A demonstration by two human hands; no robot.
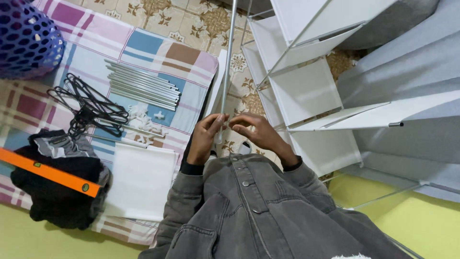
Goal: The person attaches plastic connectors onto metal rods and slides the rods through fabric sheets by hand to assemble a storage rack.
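My left hand (205,136) grips the near end of a long thin metal rod (228,57) that runs away from me toward the top of the view. My right hand (256,132) is just right of the rod's end, fingers curled and pinched close to it; whether it holds a small part I cannot tell. To the right stands a fabric wardrobe frame (306,86) with white shelf panels and thin metal poles. I wear a grey jacket (249,211).
On a checked blanket (158,52) lie a bundle of metal rods (143,86), black hangers (93,108), small white connectors (143,120), a white folded panel (141,180), dark clothes and an orange spirit level (48,172). A purple basket (26,38) sits at top left. Grey fabric cover (407,62) lies at right.
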